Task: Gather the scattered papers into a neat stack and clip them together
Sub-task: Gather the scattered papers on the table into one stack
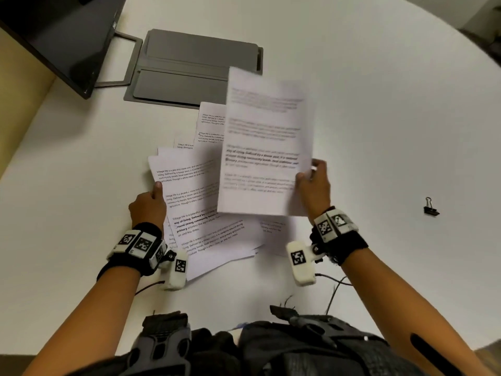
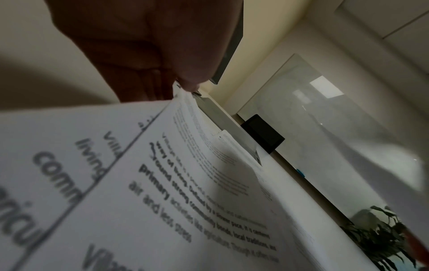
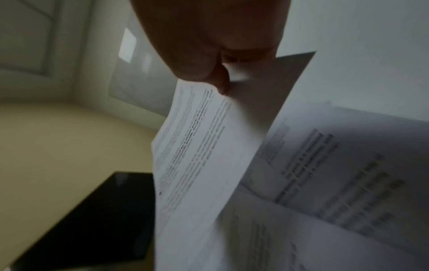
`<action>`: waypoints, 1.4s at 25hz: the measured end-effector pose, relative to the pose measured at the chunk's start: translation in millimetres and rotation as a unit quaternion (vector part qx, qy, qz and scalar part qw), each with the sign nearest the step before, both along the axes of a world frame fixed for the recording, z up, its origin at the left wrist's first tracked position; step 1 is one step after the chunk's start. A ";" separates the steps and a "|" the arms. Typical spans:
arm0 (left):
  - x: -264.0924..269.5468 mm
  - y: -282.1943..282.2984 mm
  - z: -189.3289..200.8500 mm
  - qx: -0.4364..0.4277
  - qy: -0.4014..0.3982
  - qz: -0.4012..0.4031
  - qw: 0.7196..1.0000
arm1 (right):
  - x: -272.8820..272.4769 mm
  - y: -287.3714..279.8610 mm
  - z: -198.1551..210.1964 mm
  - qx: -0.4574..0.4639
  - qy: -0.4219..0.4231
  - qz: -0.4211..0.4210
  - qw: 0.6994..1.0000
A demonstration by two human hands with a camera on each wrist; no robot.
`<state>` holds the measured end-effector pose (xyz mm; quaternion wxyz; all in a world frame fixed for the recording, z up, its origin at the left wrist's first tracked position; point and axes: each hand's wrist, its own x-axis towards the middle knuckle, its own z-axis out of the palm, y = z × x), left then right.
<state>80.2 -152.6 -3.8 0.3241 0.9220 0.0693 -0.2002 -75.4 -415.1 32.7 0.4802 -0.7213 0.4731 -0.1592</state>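
Observation:
Several printed white sheets [image 1: 200, 202] lie fanned and overlapping on the white table [image 1: 81, 218] in front of me. My left hand [image 1: 151, 202] grips the left edge of this fan, thumb on top; the left wrist view shows the fingers [image 2: 148, 86] under the fan of sheets [image 2: 162, 183]. My right hand [image 1: 311, 183] pinches the right edge of a blurred lifted sheet [image 1: 265, 147], held above the fan; in the right wrist view the thumb and fingers [image 3: 218, 80] close on that lifted sheet [image 3: 202, 146]. A black binder clip [image 1: 431, 207] lies alone far right.
A grey folded tablet case [image 1: 187, 69] lies behind the papers, partly under the far sheets. A dark monitor [image 1: 59, 36] on a stand fills the far left corner. Cables [image 1: 333, 283] trail near my right wrist. The table's curved edge runs along the right.

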 end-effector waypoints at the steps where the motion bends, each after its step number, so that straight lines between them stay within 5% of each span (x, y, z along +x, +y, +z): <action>1: -1.7 -1.9 0.9 0.001 0.006 0.002 1.000 | -0.5 9.1 -8.0 0.005 0.023 0.038 0.999; 6: -7.7 -3.8 -4.4 0.036 0.032 -0.028 0.998 | 5.2 48.3 -38.4 0.030 0.101 0.186 0.977; 11: -9.6 -4.4 -10.0 0.057 0.066 -0.076 0.993 | 15.8 67.1 -60.9 -0.081 0.188 0.319 0.925; 14: -14.1 -4.4 -10.3 0.061 0.039 -0.122 0.990 | 13.6 68.5 -59.6 -0.144 0.250 0.326 0.900; 17: -21.3 -9.3 -0.4 0.012 -0.020 -0.112 0.993 | 14.2 59.0 -55.9 -0.095 0.228 0.260 0.934; 19: -23.6 -12.4 8.1 -0.037 -0.060 -0.090 0.993 | 16.3 49.8 -53.5 -0.049 0.185 0.194 0.962; 23: -26.5 -21.4 29.8 -0.150 -0.106 -0.121 0.975 | 13.6 40.3 -25.3 0.022 -0.044 0.131 0.990; 30: -24.0 -51.8 71.5 -0.401 -0.126 -0.105 0.901 | 18.1 35.2 34.3 0.045 -0.326 0.105 0.938; 35: -30.6 -65.0 96.5 -0.511 -0.143 -0.092 0.843 | 15.8 42.9 52.0 0.059 -0.404 0.115 0.906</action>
